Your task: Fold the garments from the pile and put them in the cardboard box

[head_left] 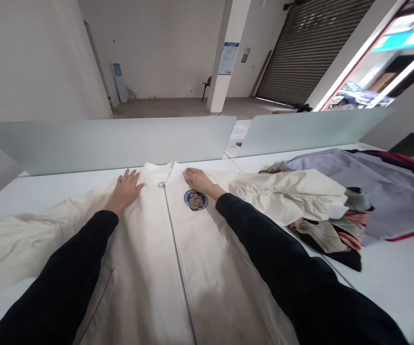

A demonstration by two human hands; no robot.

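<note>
Black sleeves (73,258): over cream jacket (156,268).
Jacket: probably light, soft; best held at shoulders (219,178).
Left grip (125,191): spread flat.
Right grip (201,182): can't tell if pinching.

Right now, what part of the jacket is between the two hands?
In the head view, its collar and zipper ring lie between the left hand and the right hand.

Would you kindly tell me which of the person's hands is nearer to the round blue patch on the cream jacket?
The right hand: it rests just above the patch in the view, while the left hand lies farther off, across the zip.
</note>
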